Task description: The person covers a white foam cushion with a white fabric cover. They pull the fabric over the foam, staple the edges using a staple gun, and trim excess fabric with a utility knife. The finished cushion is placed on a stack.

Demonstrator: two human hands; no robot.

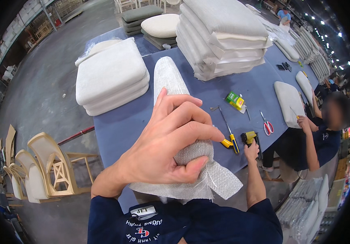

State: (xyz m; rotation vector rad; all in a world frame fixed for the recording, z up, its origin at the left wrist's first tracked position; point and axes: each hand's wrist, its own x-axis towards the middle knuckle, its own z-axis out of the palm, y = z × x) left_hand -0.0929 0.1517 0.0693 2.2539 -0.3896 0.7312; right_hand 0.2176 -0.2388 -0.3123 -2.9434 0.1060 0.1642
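Close in front of me, my left hand is curled over a cushion pad covered in light grey woven fabric. Thumb and fingers pinch the fabric around its near edge, and a frayed flap of fabric hangs to the right of the thumb. The hand hides much of the pad's middle. Lower right of it, my right hand is wrapped round the grip of a yellow and black staple gun, held near the table edge. A screwdriver-like tool with a yellow and blue handle lies between the hands.
On the blue table are red-handled scissors, a green and yellow box, a stack of white cushions and a taller stack. A co-worker handles a cushion at right. Wooden chairs stand left.
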